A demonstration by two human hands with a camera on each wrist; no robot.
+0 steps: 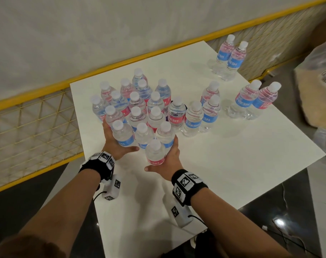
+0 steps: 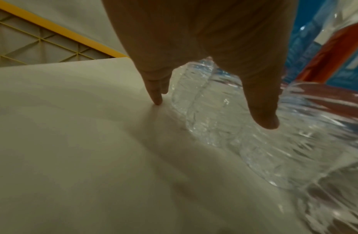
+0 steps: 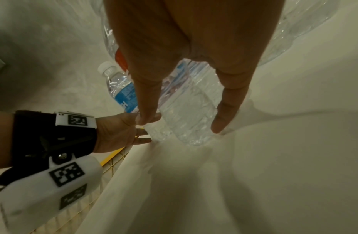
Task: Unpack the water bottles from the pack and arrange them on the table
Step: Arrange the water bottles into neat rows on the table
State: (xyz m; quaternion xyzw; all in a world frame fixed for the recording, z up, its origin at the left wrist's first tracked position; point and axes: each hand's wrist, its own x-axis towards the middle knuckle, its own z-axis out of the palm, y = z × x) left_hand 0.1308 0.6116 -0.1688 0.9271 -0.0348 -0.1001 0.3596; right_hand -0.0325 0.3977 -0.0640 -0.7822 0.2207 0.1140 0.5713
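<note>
right hand (image 1: 169,157): fingers straight, flat against the right flank of the cluster, thumb out toward the near edge; presses, does not grip. Touches the near red-label bottle (image 1: 155,153).
left hand (image 1: 114,144): same on the left flank, fingers straight along the blue-label bottle (image 1: 123,134), thumb stretched under it. Left wrist view shows a fingertip (image 2: 157,99) on the table (image 1: 232,164).
cluster (image 1: 136,105): tight bunch of upright bottles between the palms, near the table's left edge. No wrap visible on it; can't tell if any remains.
pairs: loose bottles further right, a row (image 1: 193,116), a pair (image 1: 255,101) near the right edge, a pair (image 1: 230,56) at the far corner.
step (guess): squeezing or sliding the bunch as one block.
risk 1: near red-label bottle sits outside the block, only the right palm backs it; a push likely tips it.
risk 2: uneven palm pressure, bottles squirt out or domino.
risk 3: drift left, outer bottles go off the edge by the yellow rail (image 1: 37,94).
</note>
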